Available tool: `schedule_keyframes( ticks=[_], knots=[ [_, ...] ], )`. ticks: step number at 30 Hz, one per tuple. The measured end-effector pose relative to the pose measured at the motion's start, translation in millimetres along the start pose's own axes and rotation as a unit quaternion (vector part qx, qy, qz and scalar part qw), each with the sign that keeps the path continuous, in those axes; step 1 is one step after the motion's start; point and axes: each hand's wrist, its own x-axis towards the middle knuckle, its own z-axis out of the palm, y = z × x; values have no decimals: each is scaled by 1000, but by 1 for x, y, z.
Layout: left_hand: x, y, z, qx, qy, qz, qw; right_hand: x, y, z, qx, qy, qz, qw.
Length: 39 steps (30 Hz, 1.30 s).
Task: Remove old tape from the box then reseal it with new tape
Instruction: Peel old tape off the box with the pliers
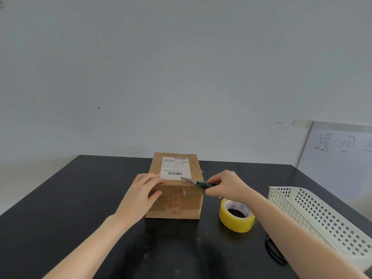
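A brown cardboard box (pixel 187 206) with a white shipping label (pixel 175 168) on top stands in the middle of the black table. My left hand (pixel 144 191) lies flat over its near left top corner, fingers spread on the cardboard. My right hand (pixel 225 185) grips the dark green handle of a small knife (pixel 194 182). The blade points left and its tip rests on the box top by the near edge, just below the label. Old clear tape shows faintly on the front face. A yellow tape roll (pixel 236 217) lies flat to the right of the box.
The black table (pixel 70 208) runs back to a pale wall. A white perforated plastic basket (pixel 322 220) stands at the right edge. A dark looped object (pixel 272 248) lies under my right forearm. A whiteboard (pixel 340 150) with handwriting leans at the far right.
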Motion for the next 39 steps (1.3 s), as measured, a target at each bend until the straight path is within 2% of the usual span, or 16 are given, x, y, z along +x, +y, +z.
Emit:
schedule_keyframes(
  ticks=[5,14,26,30,39],
  knots=[
    [-1,-1,0,6,0,-1,1000,-1,11,15,102,45,49,993],
    [0,0,0,4,4,-3,1000,4,10,-23,-45,-79,-1,996],
    [2,1,-1,21,-10,-11,1000,12,-17,-19,-162,-66,-39,984],
    [2,1,-1,22,-11,-11,1000,11,-16,-11,-146,-49,-36,987],
    [1,1,-2,13,-4,2,1000,3,-4,1,-23,-26,12,999]
  ],
)
